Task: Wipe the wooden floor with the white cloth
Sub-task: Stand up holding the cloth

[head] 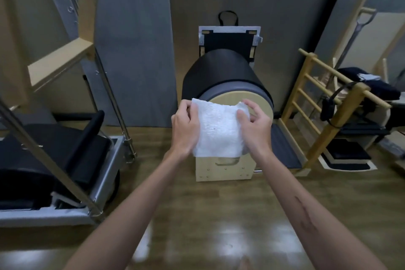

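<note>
At frame centre our left hand (185, 127) and right hand (256, 127) pinch the white cloth (219, 131) above the wooden floor (219, 215).

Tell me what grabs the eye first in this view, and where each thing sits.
Dead centre, the white cloth is held up in the air, the left hand gripping its left edge and the right hand its right. Right behind it stands a black padded barrel on a pale wooden base. The glossy wooden floor fills the foreground, catching bright reflections of light.
</note>
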